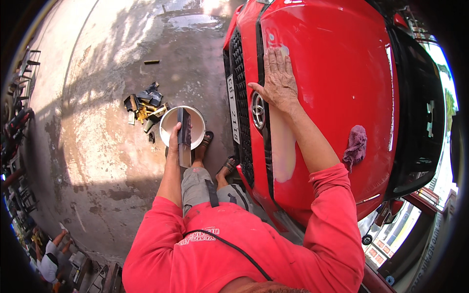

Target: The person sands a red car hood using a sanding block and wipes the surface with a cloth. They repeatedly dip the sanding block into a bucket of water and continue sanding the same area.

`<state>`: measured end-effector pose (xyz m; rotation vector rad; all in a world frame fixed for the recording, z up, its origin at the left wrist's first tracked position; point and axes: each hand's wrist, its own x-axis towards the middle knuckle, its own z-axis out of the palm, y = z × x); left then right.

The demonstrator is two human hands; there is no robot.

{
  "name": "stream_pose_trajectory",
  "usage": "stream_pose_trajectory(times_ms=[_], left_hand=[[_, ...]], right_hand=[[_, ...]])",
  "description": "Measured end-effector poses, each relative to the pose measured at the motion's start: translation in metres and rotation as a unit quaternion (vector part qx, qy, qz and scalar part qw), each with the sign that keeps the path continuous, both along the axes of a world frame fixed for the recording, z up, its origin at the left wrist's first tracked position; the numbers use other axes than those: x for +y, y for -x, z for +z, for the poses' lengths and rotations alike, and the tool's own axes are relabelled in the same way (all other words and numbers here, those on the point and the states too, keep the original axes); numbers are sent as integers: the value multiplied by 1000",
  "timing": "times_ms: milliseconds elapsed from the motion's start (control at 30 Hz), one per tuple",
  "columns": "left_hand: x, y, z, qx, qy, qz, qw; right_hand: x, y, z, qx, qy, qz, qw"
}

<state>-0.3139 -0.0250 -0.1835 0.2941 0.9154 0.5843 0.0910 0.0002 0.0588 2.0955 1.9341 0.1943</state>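
Note:
My left hand (174,138) grips a long, narrow sanding block (184,151) that looks wrapped in dark sandpaper. The block stands over a white round bucket (198,120) on the floor; its contents are mostly hidden. My right hand (280,80) lies flat on the front of a red car's hood (337,73), fingers stretched out, just above the round badge (258,110). Beneath and beside it runs a dull, pale sanded strip (283,151) along the hood's front edge. Farther back on the hood rests a crumpled purple cloth (357,144).
Left of the bucket lies a pile of worn sandpaper pieces and blocks (146,105), with one dark stick (152,62) beyond it. The car's black grille (239,63) faces my legs. Wet patches mark the concrete floor (97,161). Another person (49,261) is at the lower left.

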Motion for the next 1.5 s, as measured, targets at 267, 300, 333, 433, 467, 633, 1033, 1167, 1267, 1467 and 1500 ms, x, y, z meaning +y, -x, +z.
stream_pose_trajectory(times_ms=[267,300,333,433,467,633,1033,1167,1267,1467,1500], left_hand=[[43,-157,120,71,-224,-6,972],[49,-177,116,130,-347,-62,927],[50,-203,150,151,-426,-76,889],[75,-269,184,260,-598,-81,754],[82,-287,194,300,-621,-69,720],[15,-305,206,382,-635,-68,668],[120,-366,216,431,-644,-57,629],[-15,-295,206,350,-707,-90,608],[11,-293,205,294,-734,-110,602],[188,-397,221,435,-656,-19,617],[173,-395,222,428,-654,-32,622]], right_hand=[[-107,12,25,62,36,1,997],[-119,6,35,73,43,-3,996],[-134,-7,43,85,49,-11,995],[-148,-35,98,56,-16,-61,996],[-157,-53,115,42,-47,-97,993],[-291,-115,133,69,-46,-430,899],[-89,-124,89,74,-158,-104,979],[-77,-198,89,71,-234,-174,954],[-79,-220,75,27,-243,-210,947],[-58,-221,66,70,-226,-199,951],[-64,-224,65,67,-222,-207,950]])
